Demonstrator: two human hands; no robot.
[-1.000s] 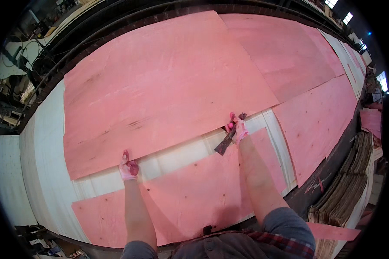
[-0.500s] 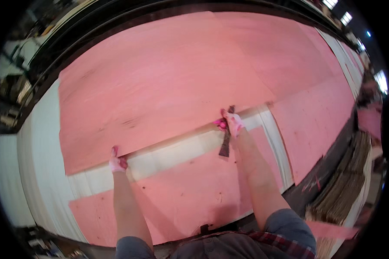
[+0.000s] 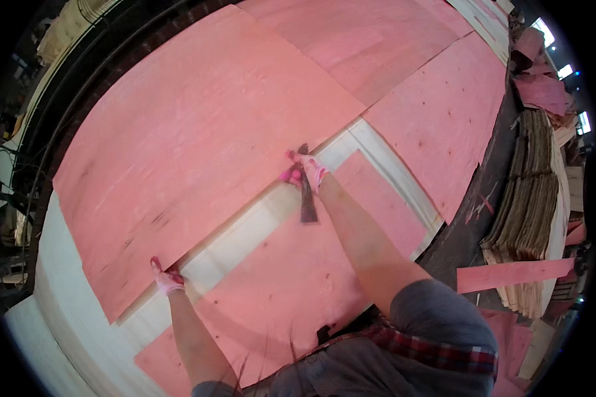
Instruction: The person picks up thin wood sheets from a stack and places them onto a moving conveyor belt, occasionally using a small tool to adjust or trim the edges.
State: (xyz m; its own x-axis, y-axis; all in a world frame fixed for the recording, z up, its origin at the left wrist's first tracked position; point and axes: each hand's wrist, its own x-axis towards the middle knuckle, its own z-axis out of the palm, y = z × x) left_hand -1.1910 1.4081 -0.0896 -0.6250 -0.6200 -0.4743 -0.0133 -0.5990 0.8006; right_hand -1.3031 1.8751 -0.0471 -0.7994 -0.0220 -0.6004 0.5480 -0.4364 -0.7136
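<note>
A large pink-stained wood veneer sheet spreads in front of me, its near edge slightly raised. My left hand, in a pink-smeared white glove, is closed on that edge near the left corner, thumb on top. Farther right along the same edge, my right hand grips the sheet, in a similar stained glove. That hand also holds a dark flat blade-like tool, its wide end pointing toward me. Pale veneer shows below the edge, and a smaller pink veneer piece lies nearest my body.
Another pink sheet adjoins on the right, beside a dark table edge. Beyond it stands a stack of brown veneer with a pink strip across it. A dark rail runs along the far left.
The view has turned, so the sheets appear rotated and more of the right-hand stack shows. Both hands keep their hold on the sheet's near edge.
</note>
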